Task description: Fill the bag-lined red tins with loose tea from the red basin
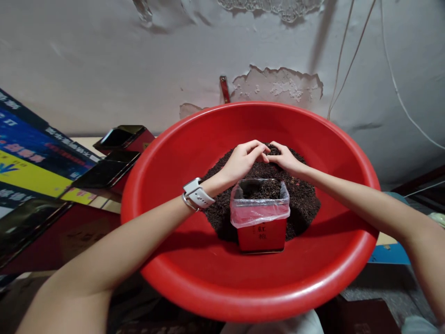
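A large red basin [194, 273] holds a heap of dark, loose leaf-like bits [304, 199]. In it stands a red square tin [262, 236] lined with a clear plastic bag [259, 211] folded over its rim, with dark bits inside. Just behind the tin, my left hand [246, 160], a white watch on its wrist, is curved over the heap with bent fingers. My right hand [285, 159] meets it from the right, fingertips close together. Whatever lies between the hands is too small or hidden to make out.
Open dark-red tins [130, 139] stand left of the basin, beside a blue and yellow printed board [41, 155]. Behind is a wall [104, 60] with peeling paint and hanging cords [347, 60]. A dark-red box [368, 317] lies at the lower right.
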`<state>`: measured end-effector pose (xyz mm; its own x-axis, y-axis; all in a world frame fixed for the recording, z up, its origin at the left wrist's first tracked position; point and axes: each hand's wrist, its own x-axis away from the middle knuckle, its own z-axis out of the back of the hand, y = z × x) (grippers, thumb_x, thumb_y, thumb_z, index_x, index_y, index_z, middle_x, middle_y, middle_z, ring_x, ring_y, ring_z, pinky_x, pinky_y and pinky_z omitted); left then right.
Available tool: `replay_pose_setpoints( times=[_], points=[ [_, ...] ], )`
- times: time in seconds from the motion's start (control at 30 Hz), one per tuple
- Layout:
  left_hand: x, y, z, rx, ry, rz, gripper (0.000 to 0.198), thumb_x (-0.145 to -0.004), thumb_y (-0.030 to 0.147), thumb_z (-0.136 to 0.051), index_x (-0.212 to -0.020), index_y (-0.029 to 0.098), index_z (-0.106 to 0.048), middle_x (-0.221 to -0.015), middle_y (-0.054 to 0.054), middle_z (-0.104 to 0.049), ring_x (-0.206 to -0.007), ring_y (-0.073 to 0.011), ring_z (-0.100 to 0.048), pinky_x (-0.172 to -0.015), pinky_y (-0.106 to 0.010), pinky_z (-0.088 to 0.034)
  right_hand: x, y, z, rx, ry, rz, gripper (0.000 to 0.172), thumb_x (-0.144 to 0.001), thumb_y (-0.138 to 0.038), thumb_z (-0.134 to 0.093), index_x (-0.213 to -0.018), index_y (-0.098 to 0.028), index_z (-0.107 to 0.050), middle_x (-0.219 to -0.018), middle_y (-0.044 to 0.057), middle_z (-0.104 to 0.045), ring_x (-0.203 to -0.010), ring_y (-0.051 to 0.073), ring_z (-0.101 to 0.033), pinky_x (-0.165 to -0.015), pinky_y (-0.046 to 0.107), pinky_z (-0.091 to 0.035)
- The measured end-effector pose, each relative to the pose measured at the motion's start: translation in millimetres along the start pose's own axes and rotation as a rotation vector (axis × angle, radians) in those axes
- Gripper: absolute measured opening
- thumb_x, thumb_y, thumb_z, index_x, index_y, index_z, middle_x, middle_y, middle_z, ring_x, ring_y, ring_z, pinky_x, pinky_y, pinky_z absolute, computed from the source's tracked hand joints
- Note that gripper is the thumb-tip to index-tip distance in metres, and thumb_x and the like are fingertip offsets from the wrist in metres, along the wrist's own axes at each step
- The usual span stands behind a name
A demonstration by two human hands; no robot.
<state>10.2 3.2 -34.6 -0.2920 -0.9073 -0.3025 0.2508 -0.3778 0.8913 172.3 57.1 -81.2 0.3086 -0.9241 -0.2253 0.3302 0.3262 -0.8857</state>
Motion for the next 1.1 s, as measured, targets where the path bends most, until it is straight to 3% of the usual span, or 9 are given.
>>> replay_pose_setpoints(
  times=[0.13, 0.27, 0.37, 0.57, 0.73, 0.87, 0.93, 1.03, 1.1],
  points=[
    [-3, -1, 2.7, 0.064, 0.161, -0.003, 0.023, -0.088, 0.032, -0.046, -0.076, 0.016, -0.059, -0.065, -0.001, -0.062, -0.068, -0.014, -0.06, -0.073, -0.027, -0.047, 13, -30, -2, -0.253, -0.086, 0.009, 0.027, -0.069, -0.035, -0.068, -0.083, -0.02, -0.051, -0.067, -0.006, -0.048, -0.056, 0.008, -0.042, -0.051, 0.021, -0.036],
    [-7, -2, 6.0, 0.092, 0.261, -0.031, 0.022, -0.088, 0.034, -0.045, -0.078, 0.017, -0.057, -0.064, 0.001, -0.059, -0.066, -0.0129, -0.059, -0.071, -0.026, -0.046, 26, -43, -11, -0.289, -0.112, 0.0, 0.028, -0.07, -0.034, -0.07, -0.081, -0.02, -0.049, -0.064, -0.007, -0.045, -0.052, 0.006, -0.04, -0.047, 0.019, -0.034],
    [-8, -3, 7.2, 0.124, 0.267, -0.036, 0.021, -0.088, 0.032, -0.044, -0.08, 0.017, -0.056, -0.063, 0.001, -0.058, -0.066, -0.0126, -0.059, -0.071, -0.026, -0.046, 33, -47, -17, -0.277, -0.127, 0.0, 0.032, -0.069, -0.039, -0.071, -0.081, -0.019, -0.05, -0.065, -0.006, -0.046, -0.052, 0.006, -0.041, -0.046, 0.018, -0.035],
    [-10, -4, 6.5, 0.171, 0.242, -0.013, 0.018, -0.087, 0.029, -0.045, -0.081, 0.016, -0.057, -0.061, 0.001, -0.058, -0.064, -0.0123, -0.058, -0.071, -0.025, -0.046, 41, -50, -23, -0.314, -0.219, -0.139, 0.034, -0.071, -0.044, -0.07, -0.084, -0.02, -0.048, -0.056, -0.008, -0.048, -0.041, 0.007, -0.043, -0.038, 0.02, -0.035],
    [-17, -11, 12.2, 0.154, 0.239, 0.069, 0.016, -0.088, 0.026, -0.043, -0.083, 0.016, -0.055, -0.062, 0.001, -0.059, -0.063, -0.012, -0.058, -0.068, -0.024, -0.046, 42, -49, -24, -0.359, -0.272, -0.137, 0.036, -0.069, -0.046, -0.07, -0.077, -0.018, -0.05, -0.063, -0.006, -0.053, -0.051, 0.009, -0.051, -0.049, 0.022, -0.042],
    [-29, -36, 26.2, 0.033, 0.186, 0.256, 0.01, -0.087, 0.027, -0.046, -0.086, 0.018, -0.049, -0.07, -0.002, -0.063, -0.066, -0.013, -0.059, -0.066, -0.025, -0.045, 42, -45, -25, -0.269, -0.276, -0.07, 0.033, -0.071, -0.046, -0.068, -0.071, -0.016, -0.053, -0.065, -0.005, -0.053, -0.059, 0.009, -0.05, -0.056, 0.022, -0.039],
    [-34, -56, 35.0, -0.133, 0.146, 0.356, 0.011, -0.086, 0.028, -0.047, -0.089, 0.018, -0.049, -0.081, -0.006, -0.066, -0.072, -0.0156, -0.061, -0.068, -0.027, -0.046, 42, -44, -25, -0.238, -0.29, -0.061, 0.032, -0.073, -0.046, -0.066, -0.071, -0.016, -0.054, -0.065, -0.004, -0.055, -0.061, 0.01, -0.051, -0.057, 0.022, -0.039],
    [-35, -88, 44.8, -0.506, 0.114, 0.418, 0.02, -0.085, 0.029, -0.047, -0.098, 0.016, -0.054, -0.104, -0.014, -0.065, -0.094, -0.0233, -0.061, -0.082, -0.033, -0.045, 42, -44, -25, -0.253, -0.316, -0.071, 0.032, -0.074, -0.046, -0.066, -0.073, -0.016, -0.056, -0.067, -0.002, -0.058, -0.063, 0.011, -0.054, -0.06, 0.024, -0.042],
    [-31, -110, 46.7, -0.712, 0.08, 0.465, 0.033, -0.085, 0.033, -0.046, -0.111, 0.014, -0.055, -0.118, -0.019, -0.059, -0.113, -0.0303, -0.053, -0.092, -0.039, -0.041, 41, -45, -25, -0.259, -0.317, -0.07, 0.033, -0.073, -0.047, -0.067, -0.072, -0.016, -0.056, -0.067, -0.002, -0.058, -0.063, 0.011, -0.054, -0.061, 0.024, -0.043]
  ],
)
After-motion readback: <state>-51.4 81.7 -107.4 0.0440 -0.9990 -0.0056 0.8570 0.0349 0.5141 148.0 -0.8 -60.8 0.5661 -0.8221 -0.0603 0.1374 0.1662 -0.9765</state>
